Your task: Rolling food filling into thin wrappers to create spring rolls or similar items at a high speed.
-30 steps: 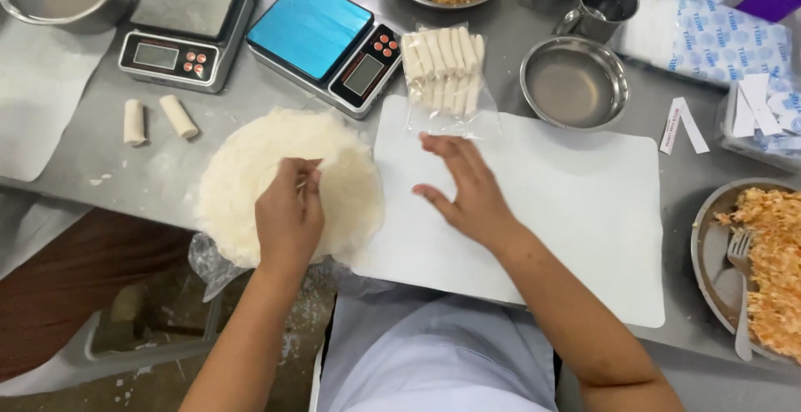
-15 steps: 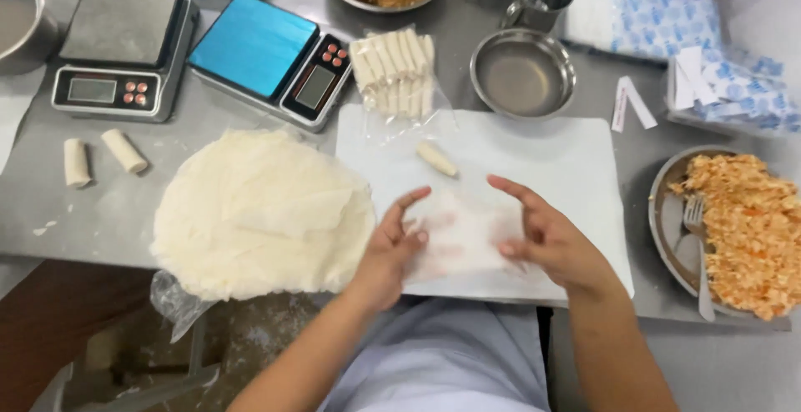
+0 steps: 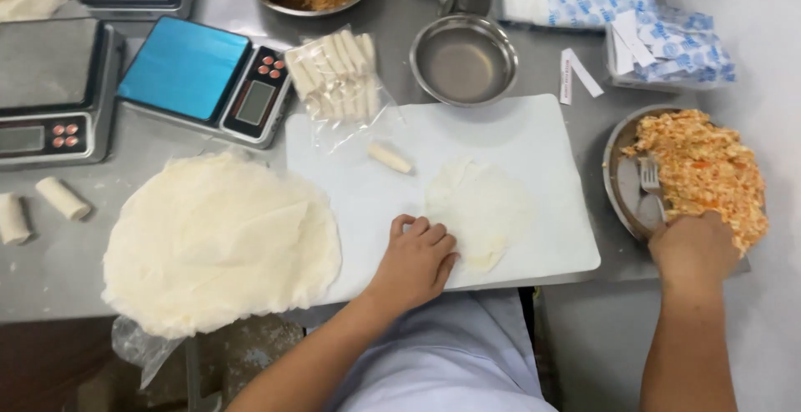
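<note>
Left hand (image 3: 415, 260), lower centre of frame: fingers curled, knuckles up, resting on the white cutting board (image 3: 534, 128); fingertips press the left edge of a single round wrapper sheet (image 3: 480, 212). Not gripping it, only pinning it flat. Wrapper lies flat at centre of the board, roughly circular, so no clear long axis; slightly taller than wide.

Right hand (image 3: 692, 251), lower right: back of hand to camera, closed around something at the near rim of the metal plate (image 3: 622, 141); fingers hidden, cannot tell what it grips. Plate holds orange shredded filling (image 3: 701, 170) and a fork (image 3: 652, 187), tines toward the upper frame, handle running down toward the hand.

On the board above the wrapper: one finished roll (image 3: 390, 158), long axis slanting from upper left to lower right. Bag of rolls (image 3: 334, 74) at the board's upper left corner.

Left of board: large stack of wrappers (image 3: 221, 241). Far left: two loose rolls (image 3: 37, 208). Upper left: blue-topped scale (image 3: 204, 78). Upper centre: empty metal bowl (image 3: 463, 59).
</note>
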